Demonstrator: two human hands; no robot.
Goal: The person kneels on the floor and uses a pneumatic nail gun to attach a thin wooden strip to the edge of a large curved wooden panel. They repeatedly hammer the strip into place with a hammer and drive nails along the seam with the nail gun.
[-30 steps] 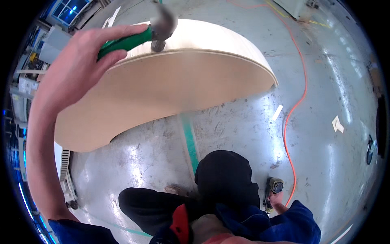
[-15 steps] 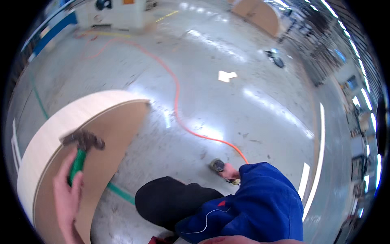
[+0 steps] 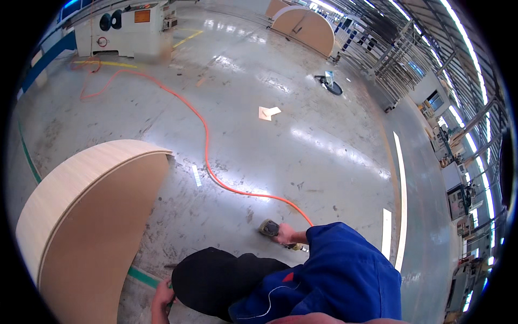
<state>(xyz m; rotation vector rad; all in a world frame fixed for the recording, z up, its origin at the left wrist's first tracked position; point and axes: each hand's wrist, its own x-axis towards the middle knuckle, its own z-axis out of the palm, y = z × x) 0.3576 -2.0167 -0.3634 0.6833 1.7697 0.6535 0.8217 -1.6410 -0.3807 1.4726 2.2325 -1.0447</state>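
Note:
Low at the front, my left hand [image 3: 161, 298] is closed around the green handle of a hammer, beside my black-clad knee [image 3: 208, 283]. The knee hides much of the hammer. My right hand [image 3: 284, 234] grips an air nail gun [image 3: 268, 227] with a dark rounded end, held low over the floor right of the knee. An orange air hose [image 3: 237, 190] runs up to that hand. To the left stands a large curved wooden panel [image 3: 102, 210], with a pale bent rim and a brown flat face; neither hand touches it.
The hose snakes over the grey floor toward a white machine [image 3: 116, 32] at the far left. Pale scraps [image 3: 268, 113] lie mid-floor. Farther back are a black round object [image 3: 330, 85], another half-round panel [image 3: 305, 29] and metal racks [image 3: 386, 65]. White strips [image 3: 400, 200] lie at right.
My left hand has moved with the hammer from in front of the curved panel down beside my knee. The right hand still holds the nail gun low. The whole view has shifted.

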